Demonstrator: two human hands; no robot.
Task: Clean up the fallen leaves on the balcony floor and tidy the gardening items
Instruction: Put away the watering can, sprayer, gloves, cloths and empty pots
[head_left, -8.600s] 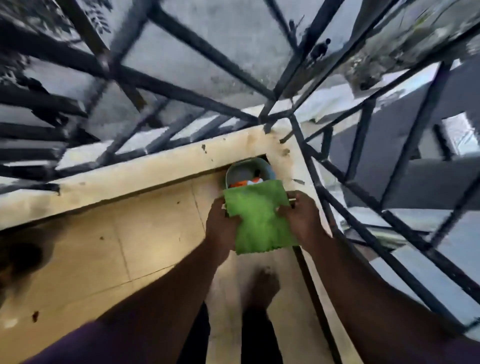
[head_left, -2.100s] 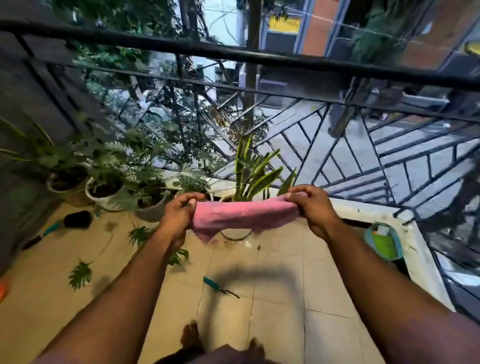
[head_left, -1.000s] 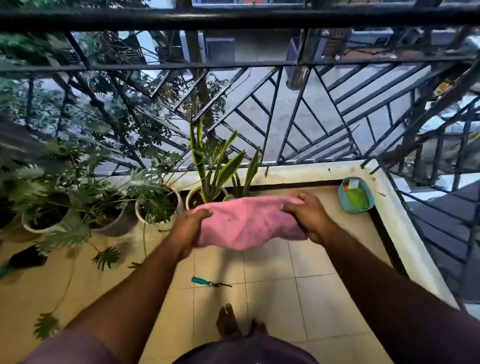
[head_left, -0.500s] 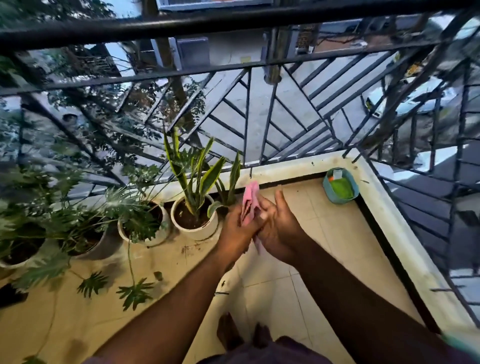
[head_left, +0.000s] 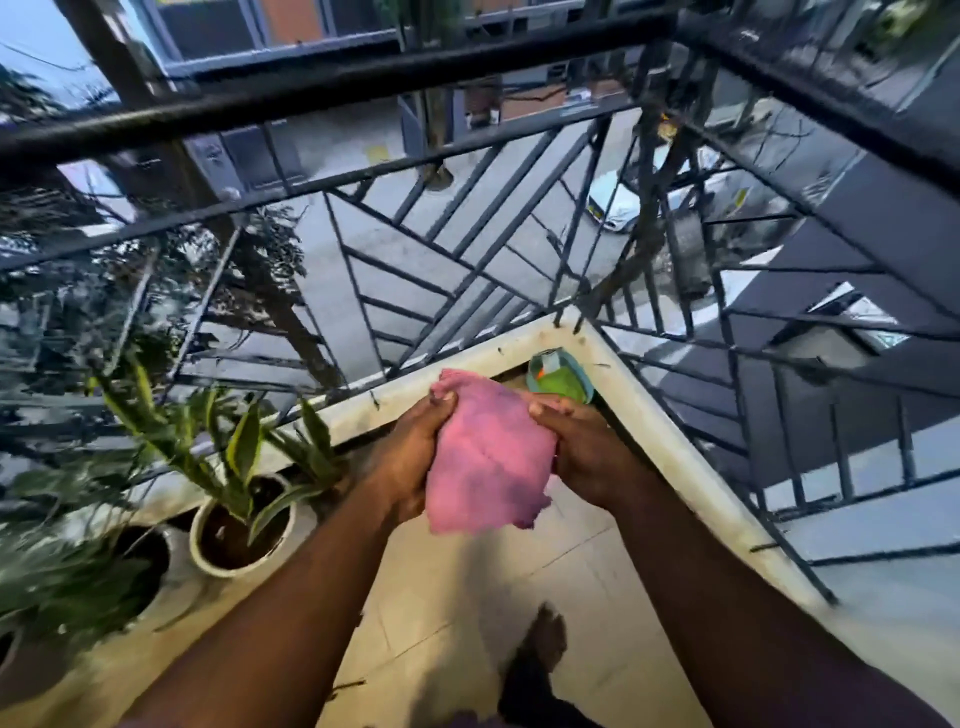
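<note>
Both hands — left hand (head_left: 415, 457), right hand (head_left: 582, 452) — pinch the pink cloth (head_left: 488, 457) just before the corner bucket (head_left: 561, 376), ledge (head_left: 675, 452) close right — no legible writing.

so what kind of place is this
Most likely an upper-floor home balcony: a dark metal railing edges a tiled floor, potted plants line the ledge, and a street with a parked car lies below.

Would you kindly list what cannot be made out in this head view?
- Blue bucket in the corner: the folded pink cloth and right hand hide its lower part.
- Left hand: its fingertips are behind the cloth.
- Left potted plants: blurred, cut off by the edge.
</note>
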